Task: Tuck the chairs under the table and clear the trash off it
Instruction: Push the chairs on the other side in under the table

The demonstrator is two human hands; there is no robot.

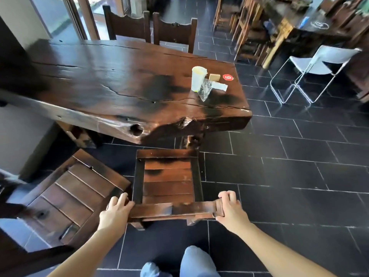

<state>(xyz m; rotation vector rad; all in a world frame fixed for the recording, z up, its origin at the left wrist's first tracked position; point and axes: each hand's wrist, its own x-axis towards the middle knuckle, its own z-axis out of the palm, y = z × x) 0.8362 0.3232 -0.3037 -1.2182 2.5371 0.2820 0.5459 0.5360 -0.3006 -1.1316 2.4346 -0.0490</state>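
The dark brown wooden chair with a slatted seat (168, 182) stands on the black tiled floor (289, 166) facing the near long side of the desk, its front edge just short of the slab's overhang and not yet under it. Its top back rail lies closest to the person. The left grip (116, 211) clasps the left end of that rail, fingers bent over the corner post. The right grip (229, 208) is clenched round the right end, fingers wrapped over the top and thumb below.

Just to the left, a second dark slatted wooden chair (69, 196) sits turned at an angle, its seat corner close to the first chair, and it is also outside the desk.

The long dark brown live-edge wooden desk (119, 86) carries the trash near its right end: an upright translucent white plastic cup (197, 78), a crumpled clear plastic wrapper (205, 89) leaning against the cup's base, a white paper slip (219, 86) beside the wrapper, and a small tan block (214, 77) just behind it. A round red sticker (228, 77) lies flat on the wood next to the block.

Two dark high-backed wooden chairs (127, 25) stand side by side at the desk's far side. A white folding chair with a metal tube frame (315, 64) stands well apart on the right. Blue-trousered knees (196, 260) show at the bottom.
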